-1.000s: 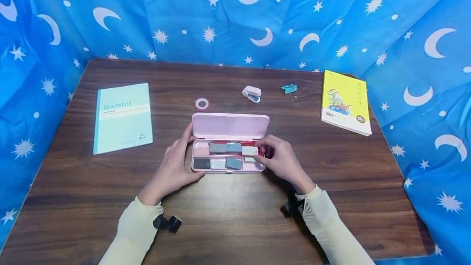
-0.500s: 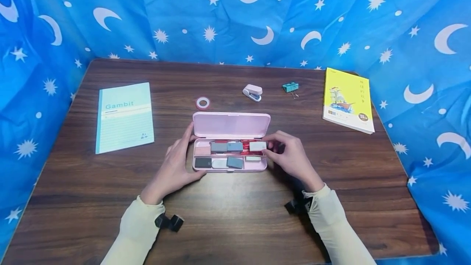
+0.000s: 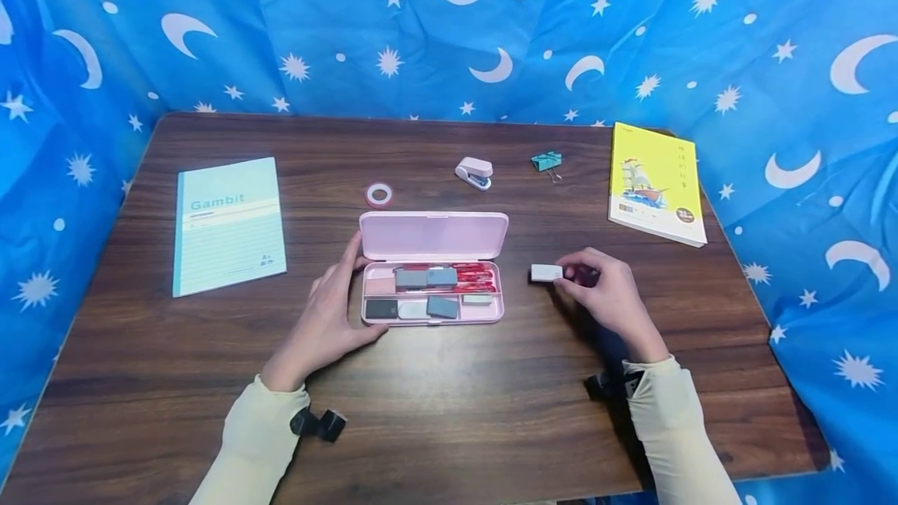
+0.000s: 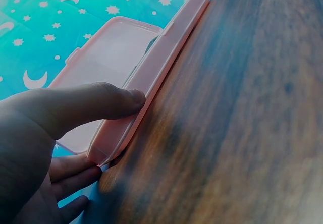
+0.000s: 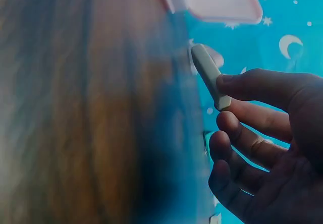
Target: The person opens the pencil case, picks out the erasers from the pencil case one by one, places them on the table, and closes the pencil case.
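A pink pencil case (image 3: 433, 323) lies on the table with its lid standing up. My left hand (image 3: 324, 318) grips its left end; in the left wrist view the thumb (image 4: 121, 100) presses the front wall while fingers lie round the end. To the right of the case, my right hand (image 3: 609, 291) pinches a white eraser (image 3: 544, 273) between thumb and fingers, seen edge-on as a white block (image 5: 208, 75) in the right wrist view. Inside the case are grey erasers (image 3: 411, 280), a dark eraser (image 3: 382, 309), a small pale eraser (image 3: 478, 300) and red pens (image 3: 477, 277).
Behind the case are a tape roll (image 3: 380, 194), a white stapler (image 3: 475, 173) and a teal binder clip (image 3: 546, 161). A light green notebook (image 3: 230, 226) lies at left, a yellow book (image 3: 656, 184) at back right. Blue curtains (image 3: 407, 14) surround the table.
My right hand has lifted the white eraser out of the pencil case and carried it to the right, uncovering the red pens. My left hand keeps its grip on the case.
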The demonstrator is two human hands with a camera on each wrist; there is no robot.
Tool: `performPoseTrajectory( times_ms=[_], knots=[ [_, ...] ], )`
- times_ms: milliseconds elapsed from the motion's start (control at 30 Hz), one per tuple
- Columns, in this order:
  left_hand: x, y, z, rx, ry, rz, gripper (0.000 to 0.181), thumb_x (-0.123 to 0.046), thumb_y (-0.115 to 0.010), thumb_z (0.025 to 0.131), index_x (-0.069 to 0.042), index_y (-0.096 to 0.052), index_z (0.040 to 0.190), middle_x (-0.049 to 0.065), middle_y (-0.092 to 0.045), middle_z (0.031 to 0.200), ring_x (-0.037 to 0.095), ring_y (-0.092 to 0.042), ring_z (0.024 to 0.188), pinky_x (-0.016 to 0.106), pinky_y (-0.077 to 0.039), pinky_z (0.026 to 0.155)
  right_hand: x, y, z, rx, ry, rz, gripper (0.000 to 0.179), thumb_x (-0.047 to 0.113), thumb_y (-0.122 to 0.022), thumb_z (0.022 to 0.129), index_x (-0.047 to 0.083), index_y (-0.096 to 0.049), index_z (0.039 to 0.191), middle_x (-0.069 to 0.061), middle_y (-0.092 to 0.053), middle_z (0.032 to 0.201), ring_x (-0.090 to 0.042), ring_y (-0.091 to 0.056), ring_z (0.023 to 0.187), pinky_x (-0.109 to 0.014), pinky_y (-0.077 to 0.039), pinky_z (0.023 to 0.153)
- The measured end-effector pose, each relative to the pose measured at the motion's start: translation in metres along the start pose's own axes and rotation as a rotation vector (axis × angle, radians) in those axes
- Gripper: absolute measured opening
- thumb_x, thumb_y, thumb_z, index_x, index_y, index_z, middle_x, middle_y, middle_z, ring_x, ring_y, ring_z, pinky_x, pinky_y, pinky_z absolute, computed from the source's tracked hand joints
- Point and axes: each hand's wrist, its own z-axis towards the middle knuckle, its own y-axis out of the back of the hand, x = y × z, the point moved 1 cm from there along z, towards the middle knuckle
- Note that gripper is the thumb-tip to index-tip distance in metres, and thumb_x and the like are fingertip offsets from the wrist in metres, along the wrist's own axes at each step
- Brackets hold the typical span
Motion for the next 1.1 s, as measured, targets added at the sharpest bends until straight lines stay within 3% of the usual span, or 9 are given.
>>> performPoseTrajectory(
  times_ms=[700, 967, 1100],
  knots=[
    [-0.001, 0.001, -0.001, -0.014, -0.014, -0.006, 0.138, -0.028, -0.096, 0.065, -0.027, 0.001, 0.164, 0.009, -0.052, 0.149, 0.03, -0.045, 0.132, 0.058, -0.031, 0.106, -0.021, 0.004, -0.001, 0.044, -0.047, -0.09, 0.017, 0.002, -0.081, 0.081, 0.008, -0.076, 0.096, -0.001, -0.063, 0.079, -0.013, -0.054, 0.064, -0.021, -0.04, 0.058],
    [-0.001, 0.001, -0.001, -0.009, -0.014, -0.002, 0.138, -0.028, -0.095, 0.065, -0.027, 0.001, 0.164, 0.008, -0.051, 0.15, 0.03, -0.044, 0.134, 0.057, -0.031, 0.107, -0.019, 0.004, -0.001, 0.056, -0.038, -0.146, 0.018, 0.004, -0.081, 0.081, 0.007, -0.077, 0.099, -0.002, -0.064, 0.08, -0.015, -0.054, 0.066, -0.023, -0.04, 0.06],
    [-0.001, 0.0, 0.0, -0.006, -0.016, 0.002, 0.138, -0.028, -0.095, 0.066, -0.026, 0.002, 0.164, 0.009, -0.051, 0.149, 0.03, -0.045, 0.133, 0.057, -0.031, 0.106, -0.008, 0.006, 0.001, 0.016, -0.027, -0.158, 0.018, 0.006, -0.08, 0.082, 0.005, -0.076, 0.1, -0.005, -0.065, 0.081, -0.018, -0.057, 0.069, -0.024, -0.041, 0.062]
  ],
)
